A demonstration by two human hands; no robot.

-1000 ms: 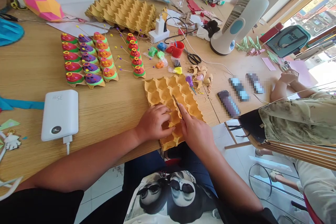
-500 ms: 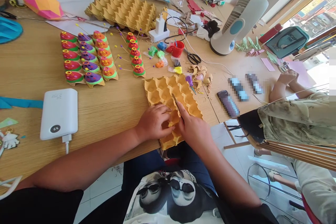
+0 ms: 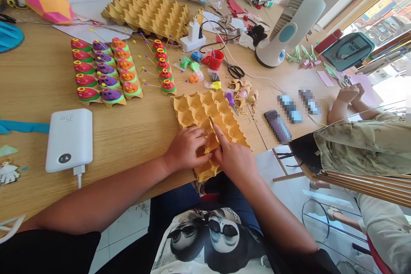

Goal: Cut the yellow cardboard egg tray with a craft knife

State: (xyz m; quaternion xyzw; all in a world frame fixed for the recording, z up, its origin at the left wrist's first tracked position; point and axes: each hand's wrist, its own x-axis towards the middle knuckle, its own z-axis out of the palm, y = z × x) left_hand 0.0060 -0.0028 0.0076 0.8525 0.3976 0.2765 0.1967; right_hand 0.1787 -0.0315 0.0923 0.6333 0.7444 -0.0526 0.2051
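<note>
A yellow-brown pulp egg tray (image 3: 189,105) lies at the table's near edge, its front part jutting over that edge. My left hand (image 3: 188,147) grips the tray's left side, fingers curled over the cups and thumb apart on a nearer ridge. In my right hand (image 3: 236,154) is a slim knife (image 3: 211,121), index finger stretched along its back. Its tip touches the tray among the middle cups; the handle is hidden in my palm. Beyond the tray, left, stand painted egg-tray cups (image 3: 105,68) with faces and ball-tipped feelers, in red, purple and orange, plus a separate red row (image 3: 164,68).
Torn tray scraps (image 3: 242,90), clay packets (image 3: 194,66), a red cup (image 3: 216,60) and black scissors (image 3: 235,69) lie beyond the tray. A power bank (image 3: 69,139) is at left, a fan (image 3: 290,30) behind, phones (image 3: 278,126) right. Another person's hands (image 3: 348,93) rest at the far right.
My right hand and the knife have shifted slightly, the index finger now straighter along the knife. My left hand stays on the tray. The whole view has moved a little.
</note>
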